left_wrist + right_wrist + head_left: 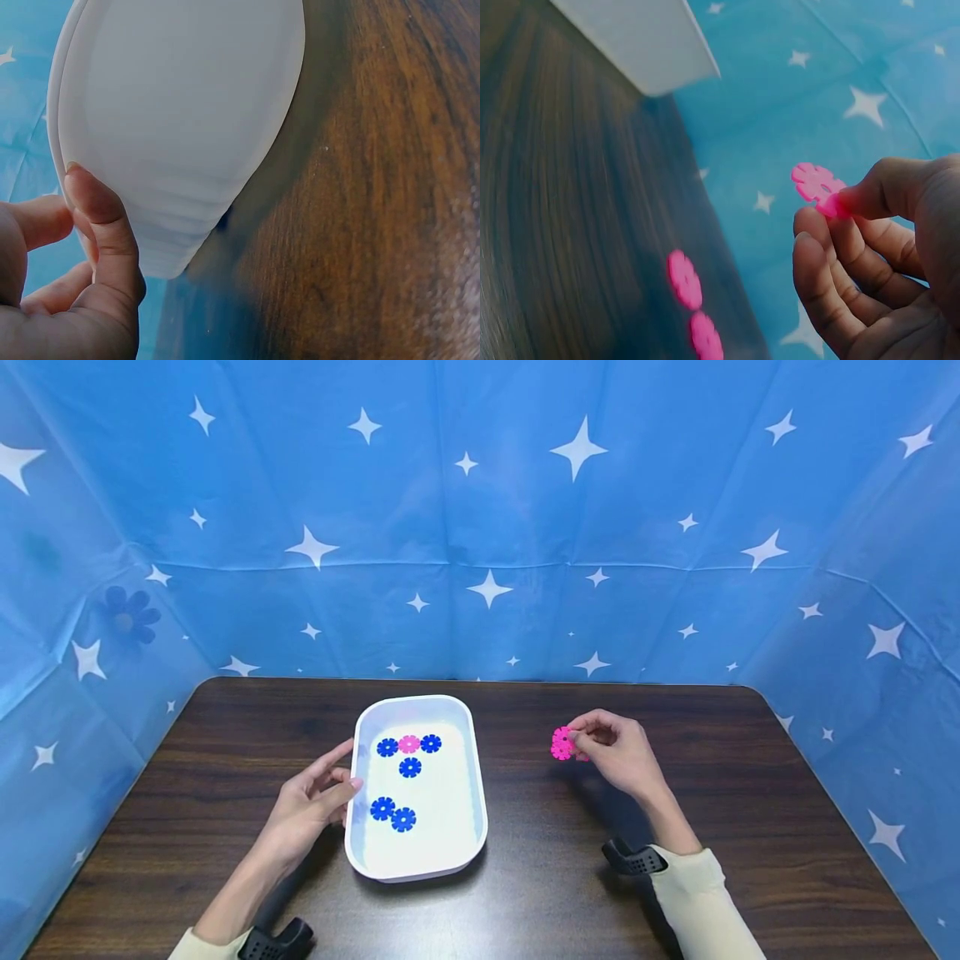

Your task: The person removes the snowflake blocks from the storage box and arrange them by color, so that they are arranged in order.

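Note:
A white tray [468,793] stands left of the middle of the table, holding several blue flower-shaped discs [410,767] and one pink disc [408,744]. My left hand [307,806] grips the tray's left rim; in the left wrist view its thumb presses the outer wall beside the rim. Right of the tray, my right hand [618,756] pinches a pink flower-shaped disc [814,182] between thumb and fingers, above the table. Two more pink discs [684,279] lie on the table near that hand in the right wrist view; in the head view they are mostly hidden or overlapped.
The dark wooden table [525,910] ends at a blue curtain [480,527] with white stars, at the back and both sides. Black bands [633,857] sit on both wrists, below pale sleeves.

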`<state>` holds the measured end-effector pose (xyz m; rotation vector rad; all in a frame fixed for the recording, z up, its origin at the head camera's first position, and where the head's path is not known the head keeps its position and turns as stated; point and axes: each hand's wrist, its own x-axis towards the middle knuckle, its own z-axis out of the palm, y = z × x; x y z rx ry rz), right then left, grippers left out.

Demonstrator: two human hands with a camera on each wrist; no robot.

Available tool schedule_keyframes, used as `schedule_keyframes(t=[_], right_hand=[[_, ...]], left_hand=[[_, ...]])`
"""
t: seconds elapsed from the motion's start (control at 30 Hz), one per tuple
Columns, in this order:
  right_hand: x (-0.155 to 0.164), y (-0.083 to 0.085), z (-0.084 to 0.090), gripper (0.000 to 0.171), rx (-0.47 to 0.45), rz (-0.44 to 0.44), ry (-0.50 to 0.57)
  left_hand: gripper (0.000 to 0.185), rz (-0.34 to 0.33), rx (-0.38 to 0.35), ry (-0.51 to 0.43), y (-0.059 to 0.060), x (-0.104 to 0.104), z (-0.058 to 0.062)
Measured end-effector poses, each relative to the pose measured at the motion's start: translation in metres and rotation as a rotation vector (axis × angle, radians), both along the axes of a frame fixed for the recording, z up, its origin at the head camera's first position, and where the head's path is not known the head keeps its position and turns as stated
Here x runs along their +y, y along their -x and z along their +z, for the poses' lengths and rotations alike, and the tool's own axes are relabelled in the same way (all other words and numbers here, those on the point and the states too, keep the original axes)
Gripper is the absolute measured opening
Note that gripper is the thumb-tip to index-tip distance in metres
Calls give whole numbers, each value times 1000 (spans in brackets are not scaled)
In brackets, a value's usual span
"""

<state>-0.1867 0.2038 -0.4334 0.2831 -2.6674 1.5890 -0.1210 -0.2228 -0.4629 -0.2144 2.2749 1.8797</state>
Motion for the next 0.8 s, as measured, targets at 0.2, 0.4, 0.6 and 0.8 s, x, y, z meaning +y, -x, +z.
schedule_keyframes(t=[0.2, 0.4, 0.6, 0.8], right_hand=[[21, 6, -8, 14, 2, -77, -65], [42, 11, -17, 16, -16, -154, -103], [60, 15, -25, 19, -72, -204, -118], [76, 18, -33, 22, -126, -255, -139]], left_hand=[[65, -3, 7, -5, -1, 0, 0], [65, -4, 8, 0, 0, 0, 0], [64, 8, -9, 4, 1, 0, 1], [62, 14, -32, -31, 0, 1, 2]])
